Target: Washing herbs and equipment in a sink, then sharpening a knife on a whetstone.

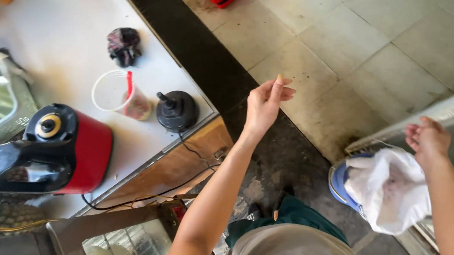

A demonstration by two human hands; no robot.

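At the far left, about nine o'clock, a red and black blender base point(41, 151) is seen on the white counter point(65, 23), its cord trailing off the near edge, presumably toward a socket below. Just to its right a clear plastic cup point(116, 93) lies tipped on its side, mouth toward ten o'clock, with a red straw point(129, 84) inside it; its long axis runs from ten to four o'clock. A crumpled dark cloth point(124, 45) is set above it at twelve o'clock, and a black blender lid point(176, 110) rests at its three o'clock, knob upward, near the counter's corner.

Past the counter, the left hand point(267, 103) is raised over the stained floor, empty, fingers loosely curled and pointing to two o'clock; nothing is held or touched.

At the right, a white plastic bag point(390, 187) is draped in a blue bin point(338, 185), probably as a liner. The right hand point(428, 140) is held just above the bag's upper edge, at its one o'clock, fingers bent inward; whether the bag is touched cannot be told. No grip is seen.
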